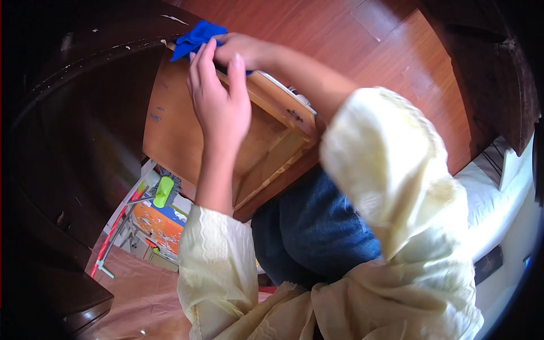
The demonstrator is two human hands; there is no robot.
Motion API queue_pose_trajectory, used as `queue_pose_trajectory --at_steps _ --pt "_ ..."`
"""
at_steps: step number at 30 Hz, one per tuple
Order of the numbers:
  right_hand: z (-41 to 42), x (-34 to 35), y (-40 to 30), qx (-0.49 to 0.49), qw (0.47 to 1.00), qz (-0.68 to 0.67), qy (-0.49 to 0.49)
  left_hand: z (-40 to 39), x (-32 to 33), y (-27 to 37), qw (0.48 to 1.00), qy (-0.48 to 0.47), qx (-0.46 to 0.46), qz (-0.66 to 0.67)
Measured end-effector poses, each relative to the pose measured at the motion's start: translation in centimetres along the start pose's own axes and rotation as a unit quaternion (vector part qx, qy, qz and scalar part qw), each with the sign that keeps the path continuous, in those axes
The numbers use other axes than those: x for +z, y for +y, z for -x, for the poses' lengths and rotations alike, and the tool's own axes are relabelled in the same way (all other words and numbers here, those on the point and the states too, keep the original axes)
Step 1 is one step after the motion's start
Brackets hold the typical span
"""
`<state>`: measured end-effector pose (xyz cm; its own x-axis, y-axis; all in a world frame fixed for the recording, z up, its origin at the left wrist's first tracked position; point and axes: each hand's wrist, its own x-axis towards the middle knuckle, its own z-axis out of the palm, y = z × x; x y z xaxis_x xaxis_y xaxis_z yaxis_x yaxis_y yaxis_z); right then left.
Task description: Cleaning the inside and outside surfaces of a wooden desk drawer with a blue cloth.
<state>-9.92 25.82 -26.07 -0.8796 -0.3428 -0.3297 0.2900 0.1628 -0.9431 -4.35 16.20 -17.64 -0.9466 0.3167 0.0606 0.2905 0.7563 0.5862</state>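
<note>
A crumpled blue cloth (199, 37) lies at the far corner of a wooden drawer or cabinet section (182, 127), by a dark furniture edge. My right hand (238, 50) reaches across and grips the cloth; my left hand partly hides its fingers. My left hand (221, 100) is raised over the wood with its thumb apart, fingertips overlapping the cloth in view. Whether they touch it cannot be told. The wooden piece has a recess (263, 144) on its near right side and dark marks on its flat panel. A white-edged part (289, 91) runs along its far side.
Dark furniture (76, 110) with chipped paint fills the left. Below it stand a green-headed brush (163, 192), poles (111, 238) and an orange panel (157, 225). Reddish wooden flooring (331, 34) spreads beyond. White bedding or fabric (488, 195) lies at right.
</note>
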Motion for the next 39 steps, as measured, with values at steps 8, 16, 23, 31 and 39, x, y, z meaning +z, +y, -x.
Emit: queue_pose_trajectory --at_steps 8,16,23,31,39 --pt "8.3 1.3 5.1 0.084 0.996 0.008 -0.009 6.1 1.7 -0.3 0.98 -0.11 0.074 -0.149" --pt "5.4 -0.5 0.2 0.103 0.989 -0.105 0.004 5.5 -0.2 0.1 0.999 -0.018 0.023 -0.033" --pt "-1.1 3.3 1.2 0.07 0.991 0.004 0.114 0.9 -1.5 -3.5 0.997 0.029 -0.04 -0.052" --pt "2.5 -1.1 1.1 0.156 0.982 -0.083 0.071 2.9 -0.1 -2.5 0.993 -0.014 -0.107 0.052" --pt "5.3 2.2 3.5 0.152 0.987 -0.06 0.005 6.6 0.0 -1.7 0.983 -0.135 -0.109 0.065"
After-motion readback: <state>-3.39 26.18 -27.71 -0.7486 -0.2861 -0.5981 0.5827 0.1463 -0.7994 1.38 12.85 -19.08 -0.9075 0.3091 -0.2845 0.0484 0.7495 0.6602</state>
